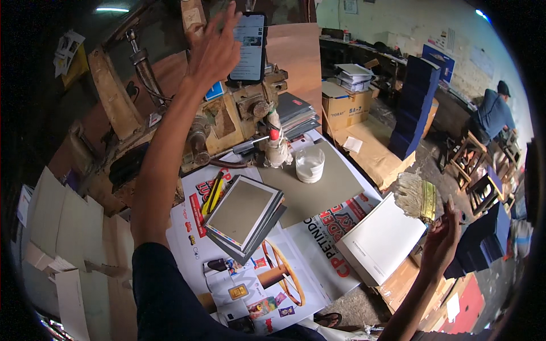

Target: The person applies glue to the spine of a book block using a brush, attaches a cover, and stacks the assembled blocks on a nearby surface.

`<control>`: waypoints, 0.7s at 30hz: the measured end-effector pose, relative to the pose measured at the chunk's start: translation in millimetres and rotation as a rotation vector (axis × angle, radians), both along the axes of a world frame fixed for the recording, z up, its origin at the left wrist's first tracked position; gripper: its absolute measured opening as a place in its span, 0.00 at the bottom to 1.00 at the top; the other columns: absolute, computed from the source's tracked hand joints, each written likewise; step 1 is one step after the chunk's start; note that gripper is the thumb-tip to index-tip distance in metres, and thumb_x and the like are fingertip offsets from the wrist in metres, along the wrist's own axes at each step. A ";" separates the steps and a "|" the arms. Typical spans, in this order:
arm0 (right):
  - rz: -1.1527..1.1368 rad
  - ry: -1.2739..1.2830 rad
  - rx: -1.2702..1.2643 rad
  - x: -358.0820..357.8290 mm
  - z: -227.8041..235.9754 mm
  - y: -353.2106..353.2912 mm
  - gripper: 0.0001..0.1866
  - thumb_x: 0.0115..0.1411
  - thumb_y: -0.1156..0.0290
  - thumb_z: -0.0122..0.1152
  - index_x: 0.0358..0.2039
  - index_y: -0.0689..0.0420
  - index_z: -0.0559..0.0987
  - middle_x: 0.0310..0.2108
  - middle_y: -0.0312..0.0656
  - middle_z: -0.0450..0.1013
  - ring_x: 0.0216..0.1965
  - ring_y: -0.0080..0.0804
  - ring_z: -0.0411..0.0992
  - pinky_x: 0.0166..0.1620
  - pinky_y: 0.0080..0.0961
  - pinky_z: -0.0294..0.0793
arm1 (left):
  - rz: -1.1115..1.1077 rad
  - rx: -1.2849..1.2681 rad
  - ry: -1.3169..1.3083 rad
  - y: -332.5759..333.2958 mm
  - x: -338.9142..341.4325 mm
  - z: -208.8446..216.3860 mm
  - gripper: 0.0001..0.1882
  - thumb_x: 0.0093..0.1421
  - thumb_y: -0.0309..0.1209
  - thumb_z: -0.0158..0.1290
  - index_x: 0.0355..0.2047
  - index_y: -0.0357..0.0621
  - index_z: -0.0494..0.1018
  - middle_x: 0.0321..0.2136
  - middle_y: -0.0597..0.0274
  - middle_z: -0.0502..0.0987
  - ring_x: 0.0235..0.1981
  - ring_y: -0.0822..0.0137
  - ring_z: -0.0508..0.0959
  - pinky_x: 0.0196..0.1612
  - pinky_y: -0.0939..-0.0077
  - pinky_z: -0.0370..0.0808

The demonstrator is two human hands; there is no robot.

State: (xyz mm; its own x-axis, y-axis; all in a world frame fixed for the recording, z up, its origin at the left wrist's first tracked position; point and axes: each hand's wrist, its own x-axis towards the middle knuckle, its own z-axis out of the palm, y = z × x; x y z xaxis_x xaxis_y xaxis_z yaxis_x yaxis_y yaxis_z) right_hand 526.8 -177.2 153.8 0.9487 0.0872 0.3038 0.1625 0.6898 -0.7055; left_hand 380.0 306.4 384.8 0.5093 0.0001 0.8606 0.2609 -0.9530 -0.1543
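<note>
Workshop space is crowded from the left edge, where pale board stacks [62,224] are piled, and a worn metal machine [227,122] is set toward upper centre. There the left hand [215,55] is raised beside a propped phone [252,51], its grip spread; whether the screen is touched cannot be told. Below, a paper-covered counter [181,250] is loaded with a grey-topped stack [242,213] and a clear tumbler [310,166]. Right of centre, a carton [347,111], a white paper block [378,241] and a tall dark-blue stack [415,105] are placed. At right, a wide brush [428,202] is pinched in the right hand's [441,243] grip. Far upper right, a person [492,116] is seated near pale walls [472,34].
</note>
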 end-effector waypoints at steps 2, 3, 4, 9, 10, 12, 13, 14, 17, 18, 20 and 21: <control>-0.063 0.030 0.010 -3.0 2.0 3.4 0.11 0.67 0.69 0.55 0.47 0.59 0.73 0.50 0.47 0.76 0.27 0.12 0.68 0.29 0.11 0.68 | 0.217 0.194 -0.061 -6.9 -7.2 0.7 0.42 0.54 0.24 0.49 0.69 0.36 0.47 0.67 0.51 0.57 0.68 0.51 0.54 0.67 0.37 0.49; -0.033 0.009 0.006 -1.3 -0.5 0.7 0.11 0.67 0.68 0.55 0.47 0.59 0.74 0.50 0.47 0.76 0.28 0.12 0.68 0.29 0.11 0.68 | 0.326 0.290 -0.091 -7.8 -10.2 0.9 0.43 0.54 0.23 0.49 0.70 0.39 0.46 0.68 0.52 0.55 0.69 0.52 0.53 0.68 0.38 0.49; -0.006 -0.016 -0.002 1.3 -4.4 -5.3 0.12 0.67 0.68 0.56 0.47 0.59 0.74 0.50 0.46 0.76 0.28 0.12 0.68 0.29 0.11 0.68 | 0.250 0.330 -0.124 -1.9 -12.9 -3.2 0.40 0.55 0.25 0.49 0.69 0.40 0.49 0.64 0.57 0.63 0.67 0.55 0.57 0.65 0.39 0.50; 0.090 -0.059 -0.003 4.7 -14.0 -15.7 0.13 0.69 0.67 0.54 0.50 0.60 0.74 0.51 0.44 0.75 0.32 0.12 0.69 0.33 0.11 0.70 | 0.052 0.300 -0.073 17.7 -36.5 -36.4 0.34 0.58 0.27 0.48 0.66 0.43 0.55 0.55 0.68 0.76 0.63 0.62 0.65 0.60 0.41 0.49; 0.045 -0.032 -0.010 2.7 -12.2 -10.0 0.13 0.68 0.66 0.55 0.48 0.60 0.75 0.51 0.44 0.75 0.33 0.12 0.70 0.33 0.11 0.70 | 0.097 0.317 -0.055 17.9 -38.5 -44.7 0.34 0.58 0.28 0.48 0.66 0.43 0.55 0.55 0.68 0.77 0.63 0.63 0.65 0.60 0.40 0.49; 0.016 -0.023 -0.026 1.1 -12.0 -7.7 0.12 0.68 0.65 0.55 0.46 0.59 0.76 0.51 0.44 0.76 0.35 0.13 0.71 0.33 0.11 0.69 | 0.185 0.352 -0.020 19.2 -41.6 -58.6 0.34 0.58 0.28 0.49 0.66 0.42 0.55 0.55 0.68 0.77 0.64 0.63 0.64 0.61 0.39 0.48; 0.032 -0.042 -0.031 0.5 -11.5 -8.0 0.12 0.68 0.65 0.55 0.47 0.58 0.76 0.51 0.44 0.76 0.35 0.13 0.71 0.34 0.11 0.69 | 0.183 0.355 -0.021 17.2 -43.4 -59.7 0.35 0.58 0.29 0.49 0.66 0.42 0.54 0.55 0.68 0.77 0.64 0.63 0.63 0.61 0.39 0.47; 0.049 -0.061 -0.035 0.1 -11.1 -8.4 0.12 0.68 0.65 0.55 0.47 0.58 0.76 0.51 0.45 0.76 0.35 0.13 0.72 0.34 0.12 0.70 | 0.180 0.359 -0.023 15.1 -43.8 -60.9 0.35 0.58 0.29 0.49 0.66 0.41 0.54 0.55 0.68 0.77 0.65 0.62 0.63 0.61 0.38 0.47; 0.017 -0.044 -0.024 0.9 -9.1 -9.2 0.12 0.68 0.65 0.55 0.47 0.58 0.76 0.51 0.45 0.76 0.36 0.13 0.72 0.34 0.12 0.70 | 0.200 0.363 0.003 13.9 -42.6 -58.1 0.37 0.57 0.30 0.50 0.67 0.39 0.52 0.56 0.67 0.76 0.67 0.62 0.61 0.61 0.36 0.46; 0.020 -0.044 -0.025 0.2 -7.6 -9.0 0.12 0.68 0.65 0.55 0.47 0.58 0.76 0.51 0.45 0.76 0.36 0.13 0.71 0.34 0.12 0.70 | 0.210 0.364 0.017 14.1 -42.1 -56.7 0.38 0.57 0.31 0.51 0.67 0.38 0.51 0.56 0.67 0.76 0.68 0.61 0.60 0.61 0.35 0.46; 0.022 -0.042 -0.030 -3.1 -3.9 -7.7 0.12 0.68 0.66 0.55 0.47 0.58 0.76 0.51 0.45 0.76 0.35 0.13 0.71 0.34 0.11 0.70 | 0.203 0.331 0.019 15.5 -39.7 -59.5 0.37 0.60 0.30 0.49 0.69 0.43 0.49 0.59 0.68 0.73 0.70 0.60 0.55 0.62 0.34 0.42; -0.013 -0.006 -0.022 -6.4 0.4 -4.2 0.12 0.68 0.66 0.55 0.47 0.59 0.76 0.51 0.44 0.76 0.35 0.13 0.71 0.34 0.10 0.70 | 0.199 0.314 0.020 16.3 -39.1 -60.4 0.37 0.62 0.30 0.48 0.70 0.45 0.48 0.61 0.69 0.72 0.71 0.59 0.53 0.63 0.34 0.40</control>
